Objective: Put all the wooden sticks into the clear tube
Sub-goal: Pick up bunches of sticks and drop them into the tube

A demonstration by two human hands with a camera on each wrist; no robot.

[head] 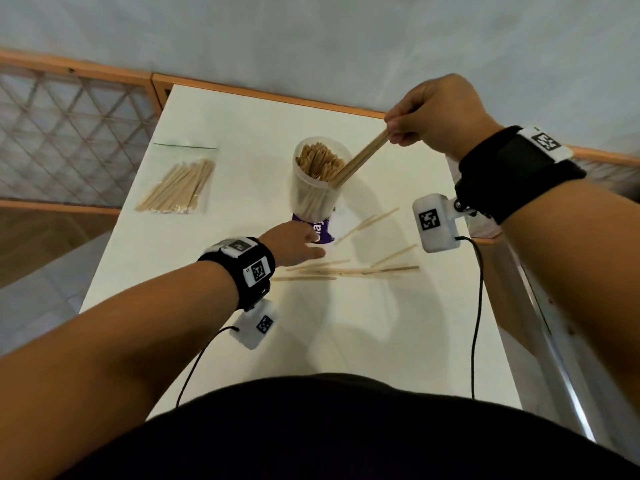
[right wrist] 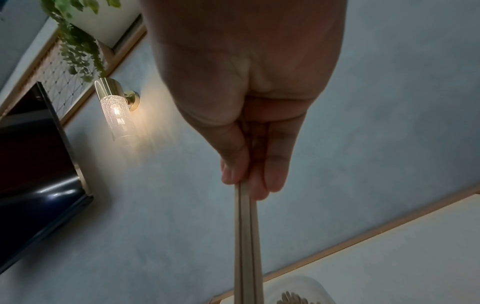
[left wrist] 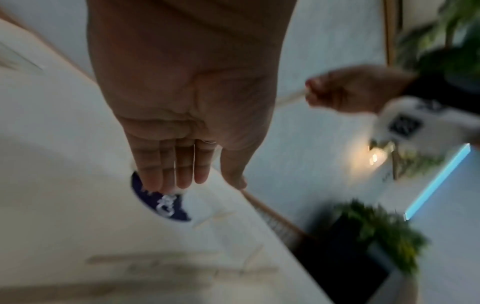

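Near the table's far left corner lies a clear bag of sticks. My left hand, fingers straight and released, touches the purple-labelled base of the clear tube, which stands mid-table toward the far edge, already packed with sticks. Loose sticks lie scattered toward the right edge. My right hand pinches a few wooden sticks, their lower ends inside the tube's mouth.

Stick-filled clear tube upright; loose wooden sticks beside it.
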